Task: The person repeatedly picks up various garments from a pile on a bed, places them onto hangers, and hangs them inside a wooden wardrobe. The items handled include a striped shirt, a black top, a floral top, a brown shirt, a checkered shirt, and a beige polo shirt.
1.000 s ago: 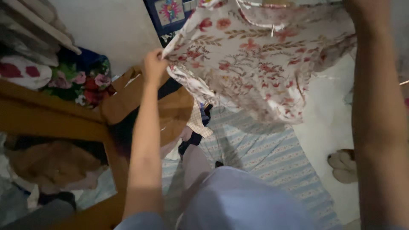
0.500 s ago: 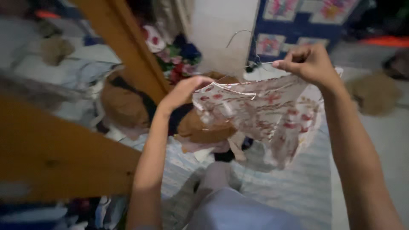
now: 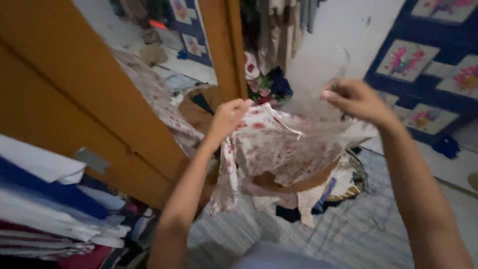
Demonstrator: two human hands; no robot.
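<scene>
Floral cloth (image 3: 284, 144), white with red flowers, is hanging spread in the air between both raised hands, above a heap of clothes (image 3: 303, 194) lying on the striped mat (image 3: 358, 234), beside the orange wooden frame (image 3: 99, 99) and the stack of folded laundry (image 3: 45, 199) at the lower left. By the look of it, the garment is being held out and straightened; any further handling is calling for a firm hold on both top edges so the fabric is not sagging into the pile. Left hand (image 3: 229, 117) is curling its fingers together over the cloth's upper left edge. Right hand (image 3: 356, 99) is pinching, fingers clamped on the upper right edge, where a thin wire hanger may be showing, though blur is hiding it.
</scene>
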